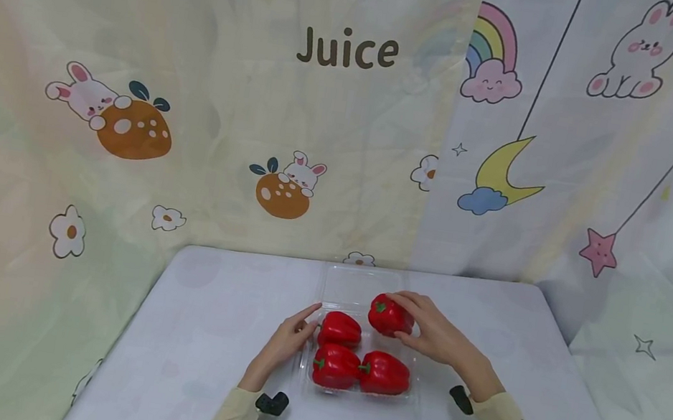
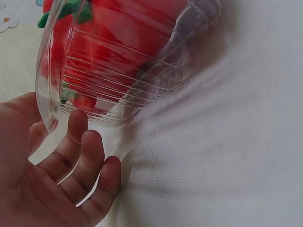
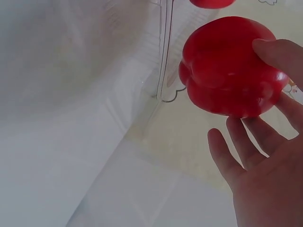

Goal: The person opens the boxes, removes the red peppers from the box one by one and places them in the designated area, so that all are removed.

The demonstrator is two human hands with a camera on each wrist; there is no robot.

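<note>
My right hand (image 1: 437,334) holds a red bell pepper (image 1: 389,315) above the back right part of a clear plastic container (image 1: 361,393). Its thumb and fingers lie on opposite sides of the bell pepper (image 3: 229,66) in the right wrist view. Three more red bell peppers lie in the container: one at back left (image 1: 340,330), one at front left (image 1: 335,367) and one at front right (image 1: 385,374). My left hand (image 1: 286,339) is at the container's left side, with loosely bent fingers (image 2: 92,144) against or close to its ribbed wall (image 2: 99,80).
The container's clear lid (image 1: 362,288) lies folded back behind it on the white table (image 1: 213,337). A printed curtain (image 1: 348,132) hangs behind the table. Dark wrist cameras sit on both wrists, the left camera (image 1: 272,403) close to the tabletop.
</note>
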